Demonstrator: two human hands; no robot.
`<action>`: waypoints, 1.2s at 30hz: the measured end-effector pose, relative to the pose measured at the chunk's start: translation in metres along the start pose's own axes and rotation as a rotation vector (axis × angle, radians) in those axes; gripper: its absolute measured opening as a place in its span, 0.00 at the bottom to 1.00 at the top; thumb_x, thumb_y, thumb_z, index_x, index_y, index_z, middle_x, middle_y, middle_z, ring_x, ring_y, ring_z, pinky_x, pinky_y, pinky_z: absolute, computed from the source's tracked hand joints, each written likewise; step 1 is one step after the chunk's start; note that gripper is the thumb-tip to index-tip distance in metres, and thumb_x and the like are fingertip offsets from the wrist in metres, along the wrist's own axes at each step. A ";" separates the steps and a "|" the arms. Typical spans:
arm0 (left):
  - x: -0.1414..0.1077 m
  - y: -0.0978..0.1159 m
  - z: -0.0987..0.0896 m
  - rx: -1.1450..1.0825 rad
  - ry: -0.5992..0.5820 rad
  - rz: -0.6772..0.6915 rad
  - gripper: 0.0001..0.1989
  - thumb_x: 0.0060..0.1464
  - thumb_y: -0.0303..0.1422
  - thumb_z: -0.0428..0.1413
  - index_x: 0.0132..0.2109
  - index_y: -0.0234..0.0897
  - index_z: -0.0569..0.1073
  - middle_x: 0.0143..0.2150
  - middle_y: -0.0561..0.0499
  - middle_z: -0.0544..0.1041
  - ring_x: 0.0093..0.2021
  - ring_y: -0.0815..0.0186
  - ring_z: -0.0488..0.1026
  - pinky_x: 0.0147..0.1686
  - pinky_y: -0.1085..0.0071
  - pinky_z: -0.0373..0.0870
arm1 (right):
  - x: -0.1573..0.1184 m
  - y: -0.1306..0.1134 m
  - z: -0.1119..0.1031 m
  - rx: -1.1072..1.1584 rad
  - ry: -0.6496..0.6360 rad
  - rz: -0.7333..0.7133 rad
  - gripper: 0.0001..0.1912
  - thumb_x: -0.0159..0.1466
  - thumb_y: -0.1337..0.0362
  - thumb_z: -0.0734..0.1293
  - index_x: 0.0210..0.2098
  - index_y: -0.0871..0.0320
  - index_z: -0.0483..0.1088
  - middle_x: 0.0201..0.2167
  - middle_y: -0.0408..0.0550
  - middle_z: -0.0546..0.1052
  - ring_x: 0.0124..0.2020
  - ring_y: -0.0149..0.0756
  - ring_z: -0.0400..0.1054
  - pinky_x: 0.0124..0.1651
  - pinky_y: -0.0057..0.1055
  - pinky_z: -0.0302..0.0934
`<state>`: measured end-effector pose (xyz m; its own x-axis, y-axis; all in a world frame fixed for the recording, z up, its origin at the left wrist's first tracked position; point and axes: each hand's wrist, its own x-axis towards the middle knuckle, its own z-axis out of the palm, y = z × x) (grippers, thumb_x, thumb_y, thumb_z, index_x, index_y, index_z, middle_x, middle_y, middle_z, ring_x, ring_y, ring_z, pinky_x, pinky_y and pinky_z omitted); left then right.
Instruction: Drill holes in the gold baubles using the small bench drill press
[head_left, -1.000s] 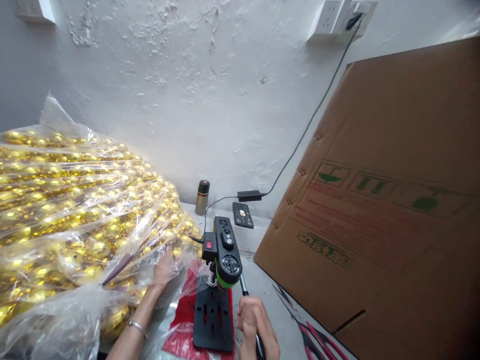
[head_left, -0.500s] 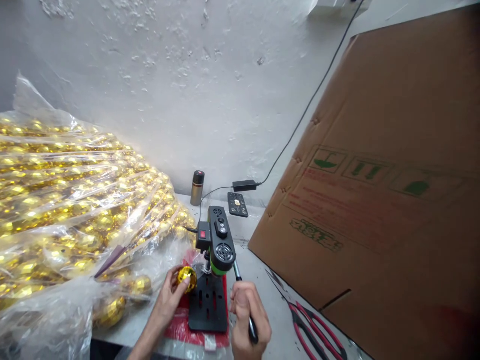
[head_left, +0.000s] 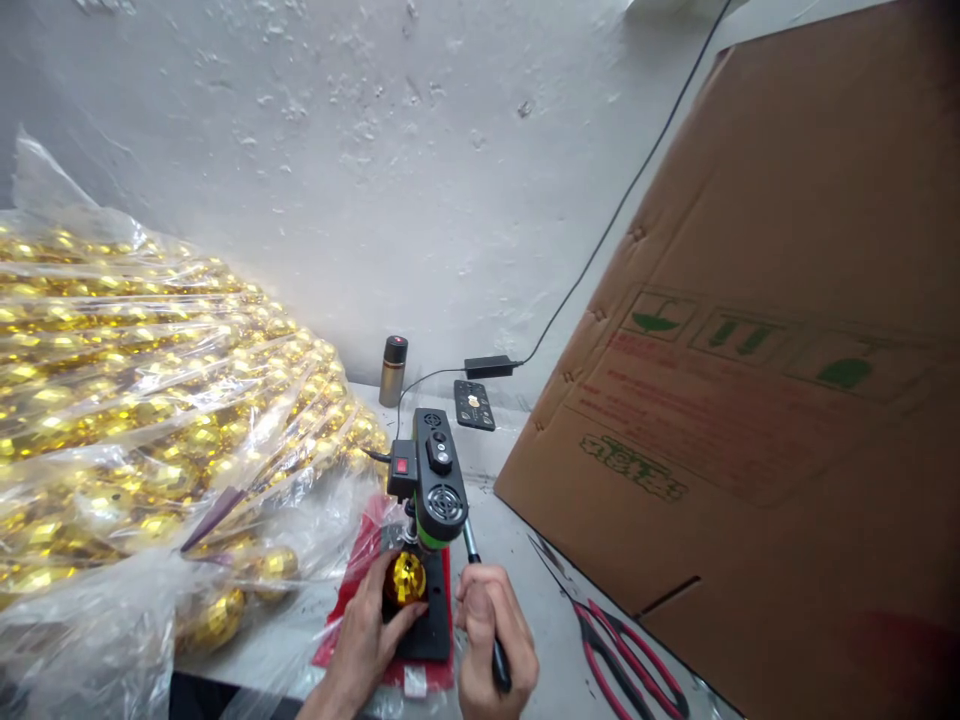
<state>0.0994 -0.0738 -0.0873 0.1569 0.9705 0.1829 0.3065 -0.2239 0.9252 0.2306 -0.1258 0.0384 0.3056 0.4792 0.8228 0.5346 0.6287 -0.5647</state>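
Observation:
A shiny gold faceted ball [head_left: 409,578] is over the black slotted base [head_left: 431,630] of a small bench drill press [head_left: 442,485], just below its head. My left hand [head_left: 371,625] grips the ball from the left, fingers behind it and thumb in front. My right hand [head_left: 491,635] is wrapped round the black grip of the press's lever [head_left: 501,665], to the right of the base. Red plastic [head_left: 352,615] lies under the base.
A big clear bag of gold balls [head_left: 187,400] fills the left side. Behind the press are a bottle [head_left: 392,372], a phone [head_left: 474,404] and a power adapter [head_left: 488,367]. Red-handled scissors [head_left: 626,655] and a large cardboard box [head_left: 750,350] stand at right.
My left hand has moved right with the gold ball, from beside the base to over it, below the press head. My right hand stays on the lever. The view has shifted slightly.

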 end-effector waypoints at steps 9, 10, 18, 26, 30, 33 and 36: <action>0.002 0.004 -0.005 0.019 0.001 -0.001 0.26 0.53 0.37 0.65 0.59 0.40 0.75 0.57 0.38 0.84 0.56 0.46 0.83 0.57 0.46 0.80 | 0.015 -0.009 0.004 0.039 0.051 0.060 0.16 0.75 0.72 0.58 0.31 0.54 0.63 0.26 0.39 0.66 0.25 0.27 0.63 0.28 0.23 0.59; 0.003 0.006 -0.005 0.020 0.001 0.004 0.26 0.53 0.37 0.65 0.58 0.40 0.75 0.57 0.39 0.84 0.55 0.46 0.83 0.57 0.46 0.81 | 0.019 -0.012 0.004 0.044 0.059 0.066 0.16 0.75 0.72 0.58 0.30 0.54 0.63 0.25 0.39 0.66 0.26 0.27 0.64 0.29 0.23 0.59; 0.002 0.011 0.000 0.042 -0.041 0.039 0.25 0.52 0.34 0.64 0.58 0.40 0.76 0.53 0.41 0.85 0.53 0.48 0.84 0.56 0.49 0.81 | 0.040 -0.021 0.004 0.009 0.037 0.105 0.18 0.76 0.70 0.59 0.28 0.54 0.61 0.23 0.37 0.63 0.23 0.26 0.61 0.27 0.23 0.57; 0.010 0.008 0.009 0.101 -0.010 0.135 0.24 0.51 0.34 0.64 0.56 0.37 0.77 0.52 0.38 0.84 0.51 0.45 0.82 0.53 0.45 0.81 | 0.033 -0.019 -0.001 0.010 0.000 0.039 0.16 0.75 0.73 0.58 0.30 0.54 0.63 0.24 0.38 0.66 0.25 0.27 0.63 0.29 0.24 0.59; 0.013 0.006 0.005 0.088 -0.052 0.121 0.25 0.48 0.35 0.66 0.55 0.38 0.78 0.49 0.40 0.84 0.50 0.46 0.82 0.52 0.46 0.80 | 0.013 -0.005 -0.004 0.021 -0.023 0.015 0.15 0.73 0.74 0.58 0.32 0.55 0.64 0.25 0.40 0.68 0.25 0.28 0.65 0.27 0.26 0.58; 0.013 0.007 0.001 0.074 -0.069 0.092 0.24 0.48 0.35 0.67 0.53 0.39 0.78 0.49 0.41 0.83 0.50 0.47 0.81 0.52 0.47 0.80 | -0.004 0.005 -0.001 0.025 -0.002 -0.036 0.15 0.74 0.73 0.58 0.31 0.55 0.64 0.25 0.41 0.69 0.25 0.29 0.65 0.26 0.27 0.57; 0.012 0.008 0.001 0.077 -0.067 0.079 0.23 0.49 0.37 0.67 0.53 0.39 0.78 0.49 0.41 0.83 0.50 0.47 0.81 0.53 0.47 0.80 | -0.016 0.007 0.006 0.022 0.075 0.022 0.17 0.75 0.69 0.58 0.29 0.54 0.63 0.25 0.41 0.69 0.25 0.30 0.65 0.27 0.29 0.56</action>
<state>0.1046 -0.0640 -0.0778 0.2446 0.9422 0.2289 0.3613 -0.3076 0.8802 0.2251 -0.1256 0.0209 0.3759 0.4463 0.8121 0.5101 0.6320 -0.5834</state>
